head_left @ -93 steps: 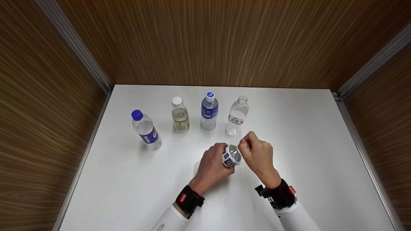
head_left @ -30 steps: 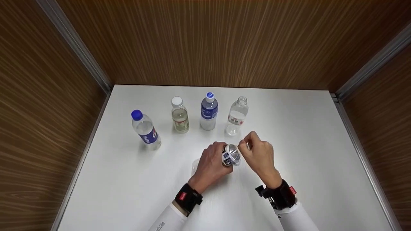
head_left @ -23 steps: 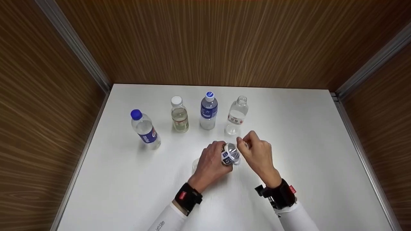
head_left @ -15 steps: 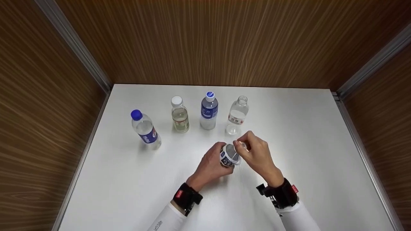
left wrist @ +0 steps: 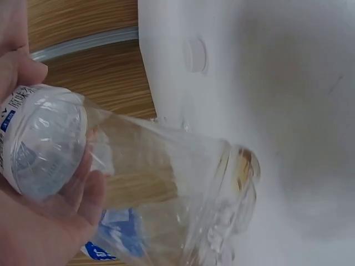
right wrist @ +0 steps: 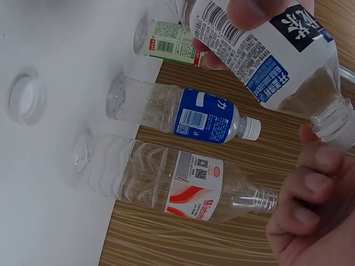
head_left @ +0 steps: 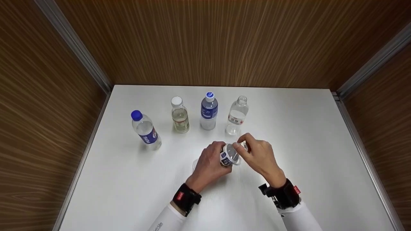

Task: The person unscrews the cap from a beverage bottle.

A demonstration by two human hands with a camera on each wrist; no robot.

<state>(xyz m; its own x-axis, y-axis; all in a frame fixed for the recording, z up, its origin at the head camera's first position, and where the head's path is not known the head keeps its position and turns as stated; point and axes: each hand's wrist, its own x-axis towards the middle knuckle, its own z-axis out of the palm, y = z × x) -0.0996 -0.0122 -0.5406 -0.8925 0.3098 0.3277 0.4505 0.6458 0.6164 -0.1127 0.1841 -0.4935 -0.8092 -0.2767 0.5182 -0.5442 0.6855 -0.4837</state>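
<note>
My left hand [head_left: 210, 160] grips a clear plastic tea bottle [head_left: 226, 159] around its labelled body. The bottle is tilted, with its neck towards my right hand [head_left: 260, 157]. In the right wrist view its white, blue and black label [right wrist: 241, 50] shows, along with a whitish cap [right wrist: 341, 136] on the neck. Curled fingers [right wrist: 308, 213] of my right hand are at that cap; in the head view, thumb and index finger lie around it. The left wrist view shows the bottle's clear body [left wrist: 147, 158] running down from my palm.
Behind my hands stand a Pepsi bottle [head_left: 147, 132], a white-capped bottle [head_left: 180, 117], a blue-labelled bottle [head_left: 209, 111] and an uncapped Wahaha bottle [head_left: 237, 117]. A loose white cap [right wrist: 28, 100] lies on the white table [head_left: 301, 144]. Brown panels [head_left: 221, 41] enclose it.
My right thumb and index finger have shifted left at the bottle's neck and spread apart slightly. The left hand keeps its grip, with the tea bottle turned a little. The standing bottles stay put.
</note>
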